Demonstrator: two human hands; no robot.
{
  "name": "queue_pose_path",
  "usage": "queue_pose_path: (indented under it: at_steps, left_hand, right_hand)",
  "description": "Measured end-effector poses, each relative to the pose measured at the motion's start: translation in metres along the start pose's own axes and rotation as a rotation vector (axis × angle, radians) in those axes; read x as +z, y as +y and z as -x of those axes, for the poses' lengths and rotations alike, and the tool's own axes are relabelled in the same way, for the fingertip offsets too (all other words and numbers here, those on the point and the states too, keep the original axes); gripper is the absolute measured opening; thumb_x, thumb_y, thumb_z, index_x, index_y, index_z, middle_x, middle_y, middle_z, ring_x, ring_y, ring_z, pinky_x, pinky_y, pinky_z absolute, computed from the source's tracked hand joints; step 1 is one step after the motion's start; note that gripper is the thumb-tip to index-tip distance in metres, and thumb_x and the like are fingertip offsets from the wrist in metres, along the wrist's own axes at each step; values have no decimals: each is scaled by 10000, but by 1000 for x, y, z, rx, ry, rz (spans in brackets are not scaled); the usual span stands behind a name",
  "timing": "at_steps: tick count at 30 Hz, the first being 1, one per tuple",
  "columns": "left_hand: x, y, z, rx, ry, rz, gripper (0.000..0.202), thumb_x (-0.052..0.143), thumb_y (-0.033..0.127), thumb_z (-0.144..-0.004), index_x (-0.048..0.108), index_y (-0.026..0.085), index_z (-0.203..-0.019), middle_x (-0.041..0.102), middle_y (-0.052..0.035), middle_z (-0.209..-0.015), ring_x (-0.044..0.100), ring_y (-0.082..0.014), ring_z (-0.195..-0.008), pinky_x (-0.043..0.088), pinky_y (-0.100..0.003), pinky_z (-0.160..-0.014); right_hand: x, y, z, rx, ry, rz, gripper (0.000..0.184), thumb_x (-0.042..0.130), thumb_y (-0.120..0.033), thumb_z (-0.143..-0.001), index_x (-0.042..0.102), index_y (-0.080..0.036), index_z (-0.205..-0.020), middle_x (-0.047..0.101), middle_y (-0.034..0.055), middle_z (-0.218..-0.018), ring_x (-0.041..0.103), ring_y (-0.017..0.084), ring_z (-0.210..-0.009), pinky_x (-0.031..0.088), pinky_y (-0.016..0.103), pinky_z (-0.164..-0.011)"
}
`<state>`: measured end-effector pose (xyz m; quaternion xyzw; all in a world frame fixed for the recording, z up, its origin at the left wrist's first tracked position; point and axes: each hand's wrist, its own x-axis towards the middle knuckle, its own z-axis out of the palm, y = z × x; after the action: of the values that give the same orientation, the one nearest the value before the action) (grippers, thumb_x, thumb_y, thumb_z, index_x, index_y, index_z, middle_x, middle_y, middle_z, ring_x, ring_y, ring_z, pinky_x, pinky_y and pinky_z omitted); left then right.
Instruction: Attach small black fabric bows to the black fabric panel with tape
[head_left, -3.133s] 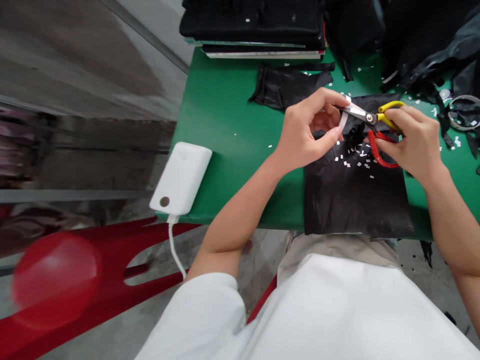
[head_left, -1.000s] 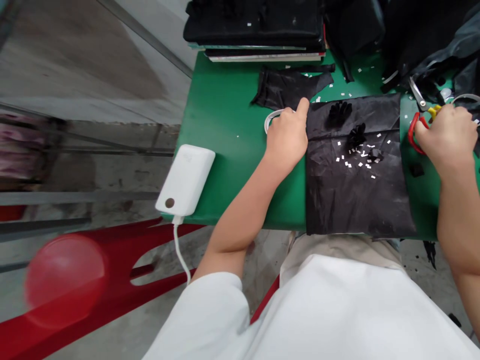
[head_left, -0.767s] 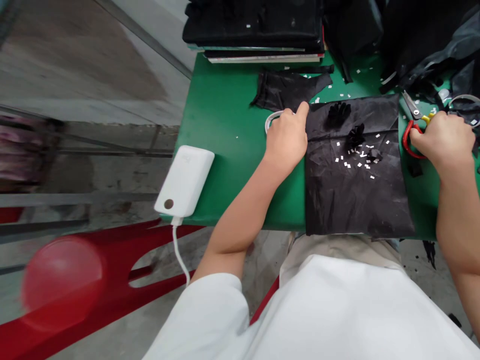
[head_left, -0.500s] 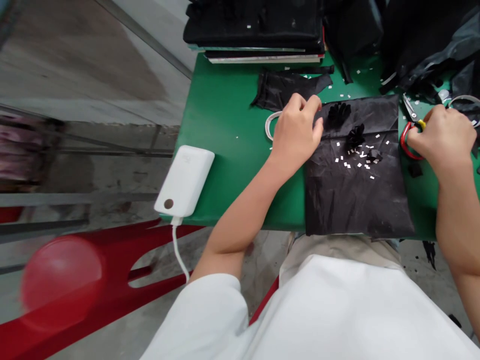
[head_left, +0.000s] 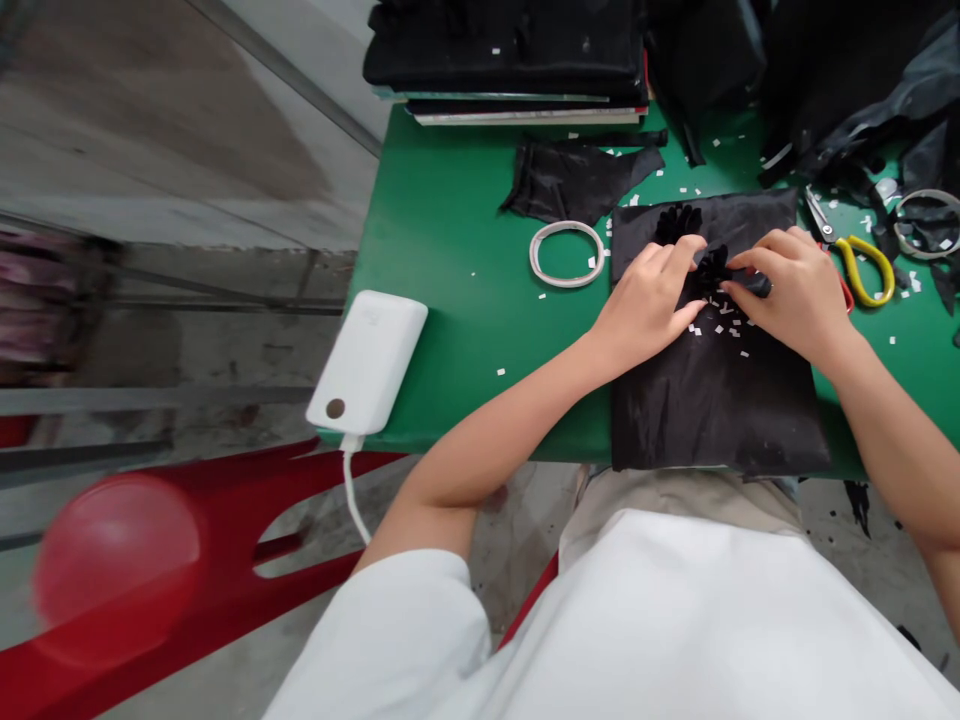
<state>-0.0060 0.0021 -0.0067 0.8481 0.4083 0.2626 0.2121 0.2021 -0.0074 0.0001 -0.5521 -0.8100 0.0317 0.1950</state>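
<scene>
A black fabric sheet [head_left: 712,400] lies on the green table, with several small white paper bits scattered over its middle. On it my right hand [head_left: 799,290] pinches a small black gathered piece [head_left: 712,262], thumb and forefinger together at its right side. My left hand [head_left: 652,300] rests at the left of that piece, thumb and forefinger apart. Another black ruffled piece [head_left: 678,222] lies just above the left hand. Scissors with one yellow handle [head_left: 866,270] lie beside the right hand, which partly covers their red handle.
A white tape roll [head_left: 566,254] and a black fabric scrap [head_left: 559,180] lie left of the sheet. A white power bank [head_left: 369,362] with a cable sits at the table's left edge. Stacked black goods [head_left: 510,50] stand at the back; another roll [head_left: 928,225] lies far right.
My right hand has moved left from the scissors to the small black piece. My left hand has come down and right from the tape roll onto the sheet.
</scene>
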Motion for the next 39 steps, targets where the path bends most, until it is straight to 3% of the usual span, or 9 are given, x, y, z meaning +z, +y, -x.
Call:
queue_pose_path:
  at_steps: [8,14,18,22,26,30,34,39]
  left_hand:
    - [5,4,0,-18,-23,32,416,586,115,-873,496,143,-1278,682,-109,-1106,611,-244,-1073,494,-400,-981]
    - [0,9,0,17,136,109,227,518,139,-924,582,180,-1138,650,-100,-1174,638,-217,-1102,516,-364,-972]
    - [-6,22,4,13,221,229,129,504,216,-959,627,226,-997,662,-79,-1145,655,-200,-1033,545,-362,-903]
    - [-2,31,8,34,158,435,76,600,256,-914,633,202,-873,681,-59,-941,648,-157,-820,558,-317,-783]
    - [6,30,6,-118,89,744,97,662,260,-860,626,176,-830,661,-26,-843,630,-121,-772,539,-243,-710]
    - [8,24,0,-302,95,990,197,755,332,-786,643,171,-805,667,2,-792,624,-97,-726,527,-221,-682]
    - [6,21,-3,-354,140,1086,251,814,370,-733,673,166,-775,671,8,-759,604,-85,-677,518,-215,-638]
    - [7,20,-4,-412,163,1091,162,782,303,-781,690,170,-788,664,15,-721,573,-80,-635,510,-220,-619]
  right_hand:
    - [5,-2,1,-4,3,-37,175,574,-280,-905,744,-238,-913,709,80,-884,609,267,-893,507,418,-799]
    - [6,-5,1,97,41,-100,109,615,-222,-822,724,-226,-828,714,73,-818,647,247,-797,492,386,-711]
    - [1,-12,-1,255,123,-303,73,648,-223,-762,694,-237,-707,682,33,-679,617,202,-634,462,356,-622]
    - [-3,-21,-1,391,156,-616,102,684,-253,-740,676,-236,-640,661,10,-620,574,165,-556,405,316,-527]
    - [-3,-26,-1,477,130,-855,119,730,-290,-728,685,-239,-630,624,-4,-584,498,124,-489,345,283,-449]
    - [-2,-29,0,501,124,-974,144,767,-340,-724,704,-230,-655,605,-9,-578,445,96,-464,282,254,-401]
    - [-2,-31,1,496,127,-995,164,757,-363,-748,719,-220,-678,590,-12,-573,421,83,-456,266,247,-390]
    - [-1,-31,2,503,119,-980,165,756,-380,-742,733,-218,-719,620,1,-611,463,97,-487,287,243,-388]
